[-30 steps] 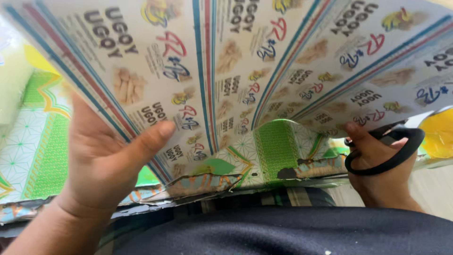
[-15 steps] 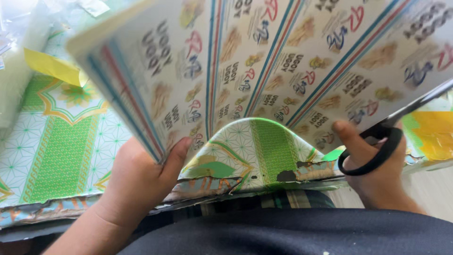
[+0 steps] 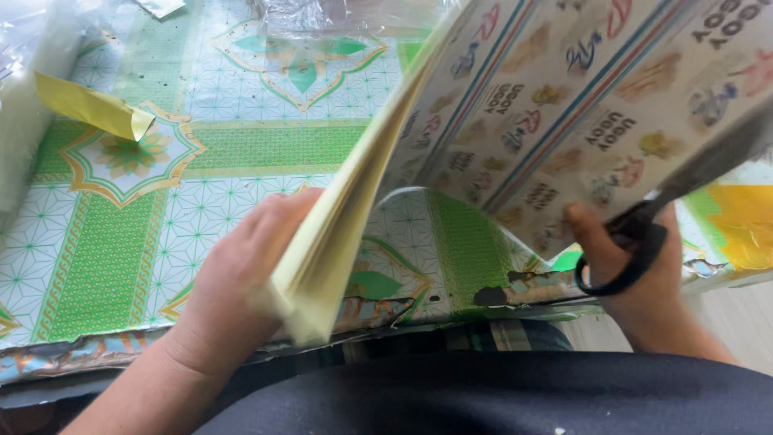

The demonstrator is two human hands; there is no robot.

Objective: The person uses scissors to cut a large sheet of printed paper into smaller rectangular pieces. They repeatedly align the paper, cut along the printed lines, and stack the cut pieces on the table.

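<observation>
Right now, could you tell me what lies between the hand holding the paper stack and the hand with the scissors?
In the head view, between the left hand and right hand lies only the green patterned tablecloth, torn at its edge, under the raised paper stack.

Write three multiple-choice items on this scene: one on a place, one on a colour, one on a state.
1. Where is the folded yellow paper?
A. Far left on the table cover
B. Under the scissors
C. On the person's lap

2. What colour are the scissor handles?
A. Red
B. Black
C. White

3. How is the stack of printed sheets held?
A. Flat on the table
B. Rolled into a tube
C. Lifted and tilted, left hand at its edge

Answers: 1 A, it lies on the green patterned table cover at far left. 2 B, dark loops around the right hand fingers. 3 C, the sheets rise above the table.
</observation>
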